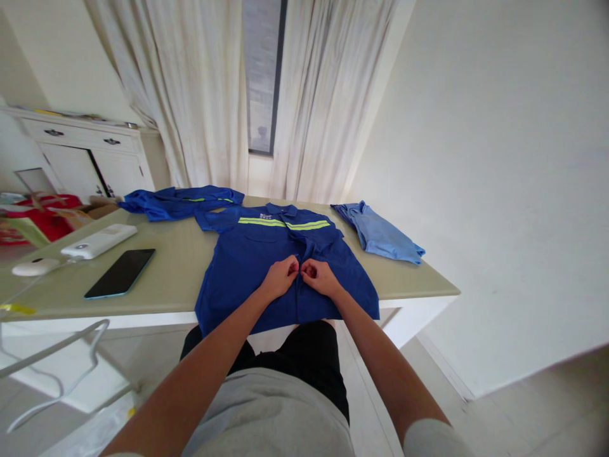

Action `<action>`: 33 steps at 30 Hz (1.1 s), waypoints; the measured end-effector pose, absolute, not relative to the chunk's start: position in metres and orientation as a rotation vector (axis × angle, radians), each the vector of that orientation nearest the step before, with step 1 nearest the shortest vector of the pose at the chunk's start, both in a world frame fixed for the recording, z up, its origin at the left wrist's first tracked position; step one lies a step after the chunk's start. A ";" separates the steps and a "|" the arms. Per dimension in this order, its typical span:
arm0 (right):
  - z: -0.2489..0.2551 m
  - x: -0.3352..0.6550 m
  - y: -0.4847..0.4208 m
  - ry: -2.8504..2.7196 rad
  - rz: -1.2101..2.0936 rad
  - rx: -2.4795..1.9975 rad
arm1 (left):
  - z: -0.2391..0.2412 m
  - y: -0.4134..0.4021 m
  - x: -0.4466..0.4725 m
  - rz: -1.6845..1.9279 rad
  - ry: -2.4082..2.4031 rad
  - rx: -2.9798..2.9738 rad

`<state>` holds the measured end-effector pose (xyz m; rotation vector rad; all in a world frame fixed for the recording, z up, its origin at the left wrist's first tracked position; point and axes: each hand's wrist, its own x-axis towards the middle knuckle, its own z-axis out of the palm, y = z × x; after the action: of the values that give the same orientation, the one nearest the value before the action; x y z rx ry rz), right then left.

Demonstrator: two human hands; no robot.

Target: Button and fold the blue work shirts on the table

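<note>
A dark blue work shirt (247,266) with a yellow-green reflective stripe lies flat on the pale table (181,279), its hem hanging over the near edge. My left hand (280,277) and my right hand (318,276) meet at the shirt's front opening. Both hands are closed in a pinch on the fabric of the placket, fingertips almost touching each other.
A second dark blue garment (181,202) lies bunched at the table's far left. A folded light blue shirt (380,235) sits at the far right. A black phone (121,273), a white power bank (98,241) and a white mouse (33,266) lie left. A white cabinet (90,158) stands behind.
</note>
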<state>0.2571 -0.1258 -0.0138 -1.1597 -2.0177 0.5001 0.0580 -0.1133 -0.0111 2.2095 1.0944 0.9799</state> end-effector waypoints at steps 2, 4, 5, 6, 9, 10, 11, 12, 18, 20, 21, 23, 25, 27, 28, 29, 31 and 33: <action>-0.012 0.256 -0.127 -2.042 0.452 -1.189 | -0.010 -0.115 0.059 0.963 1.142 2.284; -0.010 0.254 -0.128 -2.059 0.379 -1.231 | -0.010 -0.117 0.061 0.973 1.156 2.286; -0.010 0.253 -0.128 -2.066 0.341 -1.253 | -0.010 -0.117 0.061 0.986 1.154 2.262; -0.010 0.253 -0.128 -2.072 0.306 -1.274 | -0.011 -0.117 0.062 1.003 1.154 2.230; -0.010 0.251 -0.128 -2.087 0.232 -1.323 | -0.013 -0.116 0.063 1.043 1.161 2.144; -0.010 0.251 -0.128 -2.091 0.214 -1.333 | -0.013 -0.115 0.063 1.046 1.162 2.126; -0.010 0.251 -0.128 -2.096 0.201 -1.338 | -0.013 -0.115 0.063 1.042 1.156 2.116; -0.010 0.250 -0.128 -2.101 0.191 -1.341 | -0.014 -0.114 0.063 1.037 1.148 2.112; -0.009 0.250 -0.131 -2.123 0.164 -1.337 | -0.014 -0.110 0.060 1.023 1.129 2.112; -0.008 0.250 -0.132 -2.141 0.164 -1.324 | -0.014 -0.109 0.060 1.020 1.118 2.104; -0.008 0.250 -0.132 -2.151 0.163 -1.319 | -0.014 -0.109 0.060 1.024 1.128 2.108; -0.008 0.250 -0.133 -2.166 0.150 -1.311 | -0.014 -0.108 0.061 1.025 1.176 2.125; -0.008 0.250 -0.135 -2.176 0.115 -1.306 | -0.014 -0.107 0.062 1.003 1.220 2.145; -0.008 0.249 -0.136 -2.184 0.078 -1.301 | -0.013 -0.106 0.062 0.970 1.227 2.153; -0.008 0.248 -0.137 -2.187 0.065 -1.300 | -0.013 -0.106 0.062 0.955 1.220 2.155; -0.007 0.247 -0.137 -2.190 0.058 -1.301 | -0.013 -0.106 0.061 0.943 1.208 2.156; -0.007 0.247 -0.138 -2.196 0.051 -1.307 | -0.012 -0.105 0.061 0.926 1.187 2.157; -0.007 0.246 -0.138 -2.202 0.043 -1.316 | -0.013 -0.104 0.060 0.912 1.175 2.161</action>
<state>0.2461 -0.1382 -0.0066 -1.3160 -2.2022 0.0426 0.0599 -0.1041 -0.0126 2.1608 1.1750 0.9122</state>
